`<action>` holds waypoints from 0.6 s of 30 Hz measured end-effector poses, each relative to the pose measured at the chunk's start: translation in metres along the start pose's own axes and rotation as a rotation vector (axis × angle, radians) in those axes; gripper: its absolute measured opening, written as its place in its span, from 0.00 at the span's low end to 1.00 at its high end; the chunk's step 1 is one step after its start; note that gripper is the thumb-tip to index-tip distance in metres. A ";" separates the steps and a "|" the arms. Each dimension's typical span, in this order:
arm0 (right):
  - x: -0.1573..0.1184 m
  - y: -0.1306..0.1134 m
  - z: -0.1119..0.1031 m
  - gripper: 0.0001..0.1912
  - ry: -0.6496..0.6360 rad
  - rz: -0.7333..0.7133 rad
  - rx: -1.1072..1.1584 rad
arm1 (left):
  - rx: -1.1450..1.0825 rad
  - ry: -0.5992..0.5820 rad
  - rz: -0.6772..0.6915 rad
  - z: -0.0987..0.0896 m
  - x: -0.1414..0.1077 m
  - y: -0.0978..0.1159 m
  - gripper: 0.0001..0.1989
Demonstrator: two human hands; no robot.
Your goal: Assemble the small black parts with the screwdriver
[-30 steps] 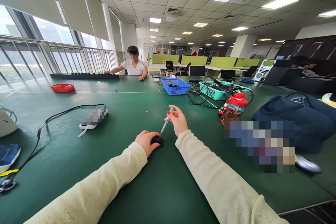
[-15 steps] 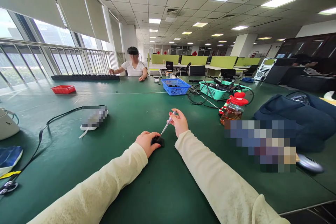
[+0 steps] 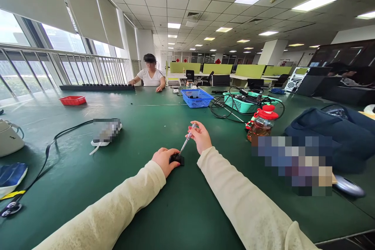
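Note:
A small black part (image 3: 177, 159) rests on the green table (image 3: 181, 211), with my left hand (image 3: 165, 161) closed round its left side, thumb in front and fingers behind. My right hand (image 3: 200, 137) grips a screwdriver (image 3: 185, 143) by its clear handle. The tool slants down to the left, and its tip meets the top of the black part. Exactly what the tip touches is too small to tell.
Beyond my hands are a blue basket (image 3: 197, 98), a green basket (image 3: 244, 103) with cables and a red tray (image 3: 73, 100). A red-lidded jar (image 3: 261, 123) and a dark bag (image 3: 325, 136) lie right. A person (image 3: 150, 74) sits across the table.
The view has shifted slightly, moving the scene a little down and right. Both hands keep their holds. The other person's hand at the long black strip has moved right.

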State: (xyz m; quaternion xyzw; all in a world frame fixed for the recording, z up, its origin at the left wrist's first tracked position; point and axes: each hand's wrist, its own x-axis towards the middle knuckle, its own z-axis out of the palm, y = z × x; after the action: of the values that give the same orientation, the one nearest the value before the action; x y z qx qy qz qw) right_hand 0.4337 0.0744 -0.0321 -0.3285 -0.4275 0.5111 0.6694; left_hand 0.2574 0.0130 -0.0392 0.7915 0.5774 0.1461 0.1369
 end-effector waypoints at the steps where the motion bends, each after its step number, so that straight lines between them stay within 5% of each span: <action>1: 0.001 0.003 -0.001 0.23 0.038 0.015 0.004 | -0.002 0.001 0.001 0.000 0.000 0.000 0.21; 7: 0.004 0.017 -0.011 0.22 0.191 0.206 -0.023 | -0.006 0.000 0.009 0.000 0.000 0.000 0.20; 18: -0.005 0.005 0.001 0.22 -0.051 0.036 -0.045 | -0.001 -0.002 -0.023 0.001 0.001 -0.001 0.21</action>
State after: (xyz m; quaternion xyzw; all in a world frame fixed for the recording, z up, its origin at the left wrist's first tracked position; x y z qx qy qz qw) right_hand 0.4301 0.0710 -0.0372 -0.3380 -0.4498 0.5213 0.6416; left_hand 0.2572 0.0141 -0.0407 0.7849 0.5862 0.1441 0.1397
